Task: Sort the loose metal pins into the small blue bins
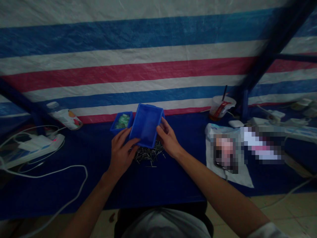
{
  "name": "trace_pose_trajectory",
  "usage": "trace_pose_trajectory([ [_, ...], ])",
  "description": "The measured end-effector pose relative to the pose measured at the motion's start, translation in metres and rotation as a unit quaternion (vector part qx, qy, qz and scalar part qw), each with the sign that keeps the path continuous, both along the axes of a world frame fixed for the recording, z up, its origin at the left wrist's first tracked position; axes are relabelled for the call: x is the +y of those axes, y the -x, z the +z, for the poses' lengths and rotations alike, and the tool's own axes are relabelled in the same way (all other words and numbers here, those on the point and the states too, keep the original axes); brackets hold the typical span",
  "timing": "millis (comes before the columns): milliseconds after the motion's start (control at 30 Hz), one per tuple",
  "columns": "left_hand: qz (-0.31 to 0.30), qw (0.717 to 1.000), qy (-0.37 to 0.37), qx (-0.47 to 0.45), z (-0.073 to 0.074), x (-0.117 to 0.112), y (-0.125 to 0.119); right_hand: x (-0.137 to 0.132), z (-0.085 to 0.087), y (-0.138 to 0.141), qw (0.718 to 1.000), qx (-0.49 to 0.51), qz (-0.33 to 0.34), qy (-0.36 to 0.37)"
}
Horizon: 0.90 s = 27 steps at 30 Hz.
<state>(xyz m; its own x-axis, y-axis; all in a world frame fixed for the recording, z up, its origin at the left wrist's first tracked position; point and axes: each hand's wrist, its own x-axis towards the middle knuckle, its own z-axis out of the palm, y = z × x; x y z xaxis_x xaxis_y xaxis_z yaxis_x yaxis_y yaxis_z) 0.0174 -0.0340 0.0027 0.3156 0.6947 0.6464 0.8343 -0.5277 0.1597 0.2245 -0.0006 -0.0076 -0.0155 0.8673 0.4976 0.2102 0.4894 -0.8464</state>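
Between my two hands is a blue plastic bin, tilted so that its bare inside faces me. My left hand grips its left side and lower corner, thumb along the near rim. On the opposite side, my right hand has its fingers closed on the right wall. Beneath and in front of the bin lies a heap of small thin metal pieces, perhaps rivets or screws, partly hidden by the bin. A smaller blue bin holding greenish clear packets stands just behind my left hand.
At left are a bottle, a power strip and a loose white cable. On the right stand a plastic cup with a straw and a plastic bag under a blurred-out item. Striped sheeting hangs behind the blue table.
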Motion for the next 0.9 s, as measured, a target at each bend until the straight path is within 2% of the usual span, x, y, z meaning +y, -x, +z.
trace_pose_trajectory([
  [100,0.043,0.998,-0.017,-0.035,0.010,0.007,0.000,0.000,0.006,-0.004,0.999,0.039,0.026,0.022],
  [233,0.087,0.991,-0.052,-0.083,0.025,0.031,0.002,-0.003,0.011,-0.011,0.993,-0.055,-0.087,-0.053],
  [333,0.118,0.987,-0.058,-0.088,0.029,0.051,0.004,-0.001,0.005,-0.013,0.977,-0.118,-0.158,-0.084],
  [400,0.135,0.986,-0.062,-0.079,0.024,0.058,0.004,0.003,-0.003,-0.013,0.972,-0.140,-0.172,-0.076],
  [567,0.141,0.986,-0.044,-0.071,0.005,0.058,-0.003,0.011,-0.016,-0.011,0.973,-0.177,-0.149,-0.007],
  [767,0.134,0.990,-0.008,-0.031,-0.005,0.056,-0.005,0.009,-0.012,-0.010,0.966,-0.203,-0.149,0.054],
  [900,0.130,0.991,-0.001,-0.013,-0.009,0.056,-0.004,0.010,-0.010,-0.011,0.966,-0.198,-0.151,0.064],
])
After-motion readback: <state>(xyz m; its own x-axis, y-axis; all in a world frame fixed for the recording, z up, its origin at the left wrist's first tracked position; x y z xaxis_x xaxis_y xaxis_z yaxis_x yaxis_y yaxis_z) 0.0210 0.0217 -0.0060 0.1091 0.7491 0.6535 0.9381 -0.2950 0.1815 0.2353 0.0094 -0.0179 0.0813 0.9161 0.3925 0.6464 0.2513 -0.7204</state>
